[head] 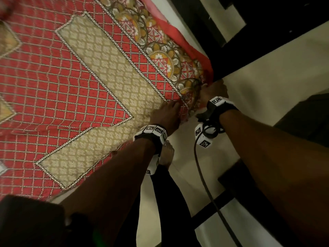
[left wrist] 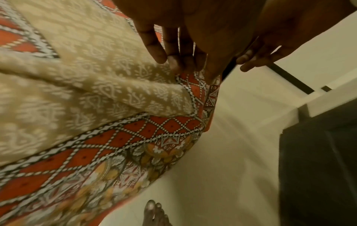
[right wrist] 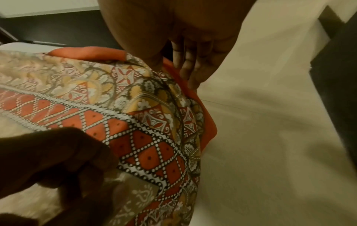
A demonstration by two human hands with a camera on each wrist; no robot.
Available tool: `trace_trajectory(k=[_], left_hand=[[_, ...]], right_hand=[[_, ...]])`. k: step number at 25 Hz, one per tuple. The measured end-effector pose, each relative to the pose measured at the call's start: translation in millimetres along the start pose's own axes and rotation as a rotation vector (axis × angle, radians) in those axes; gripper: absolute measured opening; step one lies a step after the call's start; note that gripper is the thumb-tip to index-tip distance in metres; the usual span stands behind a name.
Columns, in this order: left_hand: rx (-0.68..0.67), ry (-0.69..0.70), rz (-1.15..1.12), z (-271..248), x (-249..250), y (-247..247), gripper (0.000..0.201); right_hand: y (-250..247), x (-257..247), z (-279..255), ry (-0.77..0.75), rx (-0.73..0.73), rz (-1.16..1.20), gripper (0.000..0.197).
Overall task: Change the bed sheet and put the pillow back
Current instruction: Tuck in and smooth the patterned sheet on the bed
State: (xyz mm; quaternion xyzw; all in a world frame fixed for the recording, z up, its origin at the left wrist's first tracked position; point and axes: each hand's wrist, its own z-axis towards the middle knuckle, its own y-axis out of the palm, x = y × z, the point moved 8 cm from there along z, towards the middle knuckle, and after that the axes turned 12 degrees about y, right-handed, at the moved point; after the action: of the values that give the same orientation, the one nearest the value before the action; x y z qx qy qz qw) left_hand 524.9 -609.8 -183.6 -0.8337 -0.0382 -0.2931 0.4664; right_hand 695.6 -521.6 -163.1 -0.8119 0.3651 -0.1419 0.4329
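A red and beige patterned bed sheet (head: 74, 90) covers the bed, with a floral border and an orange hem at its right edge. Both hands are at the bed's near right corner. My left hand (head: 167, 113) lies on top of the sheet (left wrist: 108, 97), its straight fingers (left wrist: 156, 50) pressing the cloth into a ridge near the corner. My right hand (head: 212, 90) is at the corner itself: its thumb rests on the floral border (right wrist: 146, 94) and its straight fingers (right wrist: 190, 71) lie down along the orange hem (right wrist: 209, 128). No pillow is in view.
Cream floor tiles (head: 267, 72) with dark bands (head: 277, 43) run beside the bed. My bare foot (head: 167, 154) stands close to the bed's side, below the left wrist. A black cable (head: 203, 177) hangs from the right wrist camera.
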Motion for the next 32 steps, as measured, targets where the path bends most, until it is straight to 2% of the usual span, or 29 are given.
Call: trace_trajectory(k=[2,3,5,8,11,14,17,20,23,26,29,32], left_hand=[[-0.031,-0.065,0.018,-9.8,-15.6,-2.4,0.037],[-0.022,-0.130,0.026,-35.9,-43.8,-6.7,0.034],[-0.041,-0.176,0.079,-62.4,-65.1,-9.8,0.029],[-0.029,-0.301,0.110,-120.0,-107.8,-16.6,0.028],[-0.050,-0.415,0.101,-177.0,-148.6,-14.8,0.033],[-0.083,-0.386,0.122,-208.2,-171.6,-3.3,0.038],[-0.067,-0.310,0.128,-219.1,-178.8,7.3,0.031],[-0.069,-0.210,0.099,-215.2,-177.1,19.9,0.033],[-0.035,-0.150,0.005,-217.2,-177.6,27.7,0.032],[-0.099,-0.083,-0.076,-230.2,-169.0,48.3,0.036],[-0.138,-0.088,-0.153,-242.8,-168.5,60.8,0.027],[-0.151,-0.099,-0.208,-240.2,-173.7,54.5,0.035]], right_hand=[[-1.8,-19.7,2.8,-0.053,0.008,0.012,0.057],[21.3,-49.1,-12.1,-0.135,-0.014,-0.027,0.056],[41.3,-80.3,-30.9,-0.269,-0.049,-0.094,0.050],[90.3,-128.0,-81.9,-0.518,-0.104,-0.205,0.038],[149.0,-158.1,-140.7,-0.686,-0.216,-0.338,0.041],[198.8,-177.1,-196.5,-0.841,-0.319,-0.440,0.042],[235.8,-189.4,-248.6,-0.979,-0.351,-0.505,0.035],[252.8,-198.8,-278.3,-1.024,-0.310,-0.521,0.031],[263.1,-208.3,-289.7,-1.034,-0.286,-0.600,0.040],[268.2,-215.8,-291.4,-1.019,-0.304,-0.659,0.045],[268.4,-224.0,-292.1,-1.012,-0.301,-0.620,0.035],[266.0,-231.9,-294.3,-1.019,-0.302,-0.622,0.032]])
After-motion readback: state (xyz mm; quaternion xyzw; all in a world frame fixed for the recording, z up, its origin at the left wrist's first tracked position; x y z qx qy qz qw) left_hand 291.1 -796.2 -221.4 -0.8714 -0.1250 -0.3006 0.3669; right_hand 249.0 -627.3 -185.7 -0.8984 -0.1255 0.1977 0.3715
